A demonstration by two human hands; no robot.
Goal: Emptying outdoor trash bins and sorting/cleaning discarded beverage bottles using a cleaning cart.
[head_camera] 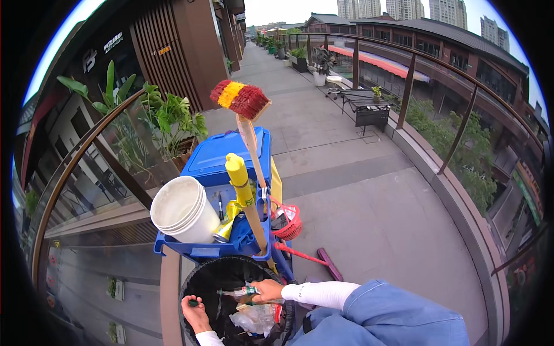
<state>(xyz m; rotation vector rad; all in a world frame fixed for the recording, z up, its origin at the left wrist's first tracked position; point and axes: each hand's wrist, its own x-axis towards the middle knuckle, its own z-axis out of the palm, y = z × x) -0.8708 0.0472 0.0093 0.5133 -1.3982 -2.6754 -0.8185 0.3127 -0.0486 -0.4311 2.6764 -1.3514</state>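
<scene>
My right hand (268, 290) is closed around a clear plastic bottle (239, 293) with a green label, held sideways over a round bin lined with a black plastic bag (207, 274). At the bin's left rim, my left hand (197, 315) has its fingers curled around a small dark green object (193, 303), which looks like a bottle cap. Below the bottle, crumpled clear plastic (255, 319) and other litter lie inside the bin. Both forearms wear white sleeves.
A blue cleaning cart (225, 151) stands ahead, carrying a white bucket (186, 212), a brush (240, 98) and a yellow-topped pole (239, 177). A red basket (289, 222) hangs on its right. Glass railings (458, 125) flank the walkway; a purple broom head (330, 264) rests low.
</scene>
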